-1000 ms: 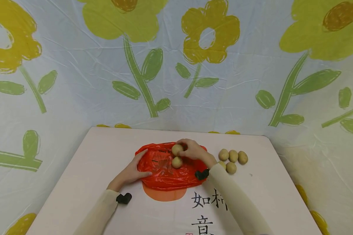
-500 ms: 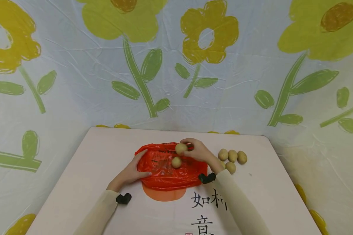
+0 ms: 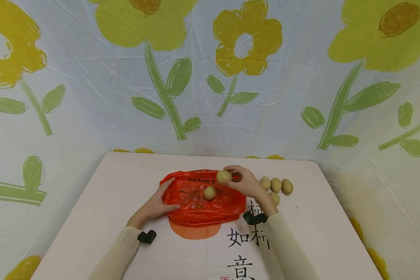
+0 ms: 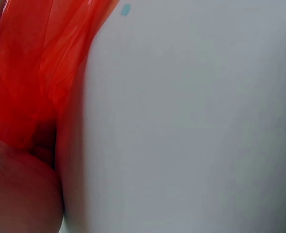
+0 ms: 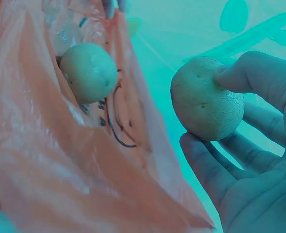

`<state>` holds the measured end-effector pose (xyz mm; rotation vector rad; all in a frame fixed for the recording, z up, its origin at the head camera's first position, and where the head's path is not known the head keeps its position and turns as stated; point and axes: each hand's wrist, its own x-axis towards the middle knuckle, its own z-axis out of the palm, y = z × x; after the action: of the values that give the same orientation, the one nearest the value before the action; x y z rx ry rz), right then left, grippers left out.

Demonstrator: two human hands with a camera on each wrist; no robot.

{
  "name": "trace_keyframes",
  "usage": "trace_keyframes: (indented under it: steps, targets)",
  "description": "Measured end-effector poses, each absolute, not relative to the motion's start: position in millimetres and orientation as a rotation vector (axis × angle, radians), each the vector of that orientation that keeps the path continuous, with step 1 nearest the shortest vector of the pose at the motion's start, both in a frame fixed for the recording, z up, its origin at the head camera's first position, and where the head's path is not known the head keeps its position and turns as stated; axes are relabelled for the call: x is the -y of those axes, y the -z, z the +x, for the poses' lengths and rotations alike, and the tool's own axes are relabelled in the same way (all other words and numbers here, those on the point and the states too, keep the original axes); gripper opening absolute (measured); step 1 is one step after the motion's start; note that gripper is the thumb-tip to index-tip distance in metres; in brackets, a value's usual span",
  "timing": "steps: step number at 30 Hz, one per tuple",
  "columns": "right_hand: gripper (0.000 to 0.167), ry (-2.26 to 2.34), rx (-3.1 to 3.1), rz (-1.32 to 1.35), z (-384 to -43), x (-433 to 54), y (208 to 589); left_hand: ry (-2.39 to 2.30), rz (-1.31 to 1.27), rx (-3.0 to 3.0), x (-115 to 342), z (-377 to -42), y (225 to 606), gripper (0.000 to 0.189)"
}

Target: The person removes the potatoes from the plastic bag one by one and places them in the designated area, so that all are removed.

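A red plastic bag (image 3: 192,212) with dark lettering lies spread on the table, and one potato (image 3: 209,193) rests on it. My left hand (image 3: 157,203) holds the bag's left end, thumb at the near side and fingers at the far side. In the left wrist view, red plastic (image 4: 41,63) lies against that hand; its fingertips are mostly hidden. Just over the bag's far right part, my right hand (image 3: 246,183) grips another potato (image 3: 224,177). In the right wrist view, the thumb and fingers pinch this potato (image 5: 206,99), apart from the bag (image 5: 128,174).
Several potatoes (image 3: 275,185) are grouped on the table to the right of the bag, partly behind the right wrist. Black characters (image 3: 239,236) and an orange shape (image 3: 196,232) are printed on the tabletop. A flower-patterned sheet (image 3: 203,136) hangs behind the table.
My right hand has moved to the right with its potato, away from the potato left on the bag. The left hand keeps its place at the bag's left end.
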<state>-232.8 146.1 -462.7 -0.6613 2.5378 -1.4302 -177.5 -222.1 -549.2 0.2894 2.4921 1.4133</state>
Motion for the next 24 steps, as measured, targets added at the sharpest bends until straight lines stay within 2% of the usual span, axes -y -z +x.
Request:
trace_keyframes:
  steps: [9, 24]
  targets:
    - [0.053, 1.544, -2.479, -0.579, -215, -166, 456, -1.424, 0.279, -2.488, 221, -177, 550, 0.107]
    - [0.046, 1.585, -2.578, -0.583, -194, -211, 460, -1.434, 0.244, -2.470, 220, -177, 551, 0.108]
